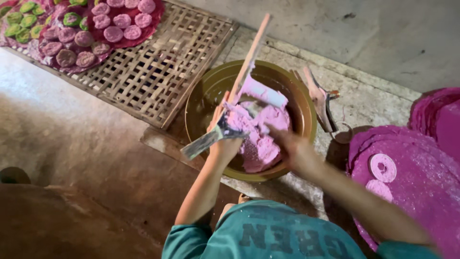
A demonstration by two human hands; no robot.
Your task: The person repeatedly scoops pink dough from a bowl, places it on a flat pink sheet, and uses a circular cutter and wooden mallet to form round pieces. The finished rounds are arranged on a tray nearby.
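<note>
A brown round bowl point(201, 103) sits on the concrete floor and holds a lump of pink dough point(261, 144). My left hand point(223, 144) grips a flat metal scraper point(199, 145) at the bowl's near left rim, its blade pointing down-left and smeared with dough. My right hand point(292, 146) reaches in from the right, its fingers pressed on the dough. A long wooden paddle point(254, 45) leans in the bowl, its lower end coated with pink dough.
A woven bamboo mat point(158, 76) at the upper left carries several round pink cakes point(122, 21) and green cakes point(21, 21). Magenta sheets point(417, 182) with round discs lie at the right. A dough-smeared tool point(318, 98) rests beside the bowl's right rim.
</note>
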